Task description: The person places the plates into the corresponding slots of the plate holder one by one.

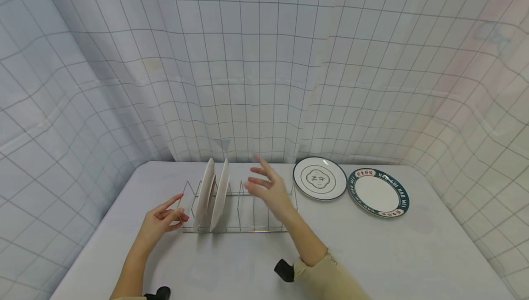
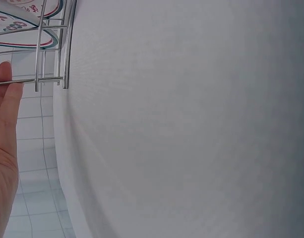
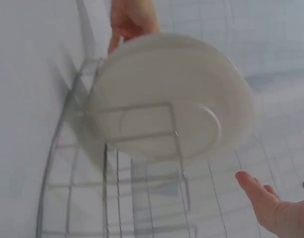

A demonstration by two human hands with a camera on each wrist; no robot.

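A wire dish rack [image 1: 256,232] stands on the white table, and my left hand [image 1: 159,221] grips its left end wire between thumb and fingers. In the left wrist view, fingertips [image 2: 14,91] of that hand lie against the wire. Two white plates [image 1: 204,196] [image 1: 221,196] stand on edge in the rack's left slots, slightly tilted. My right hand [image 1: 270,192] is raised over the rack's right half, fingers spread and holding nothing. The right wrist view shows the bare underside of the nearer white plate [image 3: 166,74], with the right hand [image 3: 275,206] apart from it.
Right of the rack, a white plate with a thin dark rim [image 1: 320,191] lies flat on the table [image 1: 231,268]. Beside it lies another white plate with a wide green lettered rim [image 1: 401,194]. Grid-patterned white curtains [image 1: 264,61] close in the back and sides.
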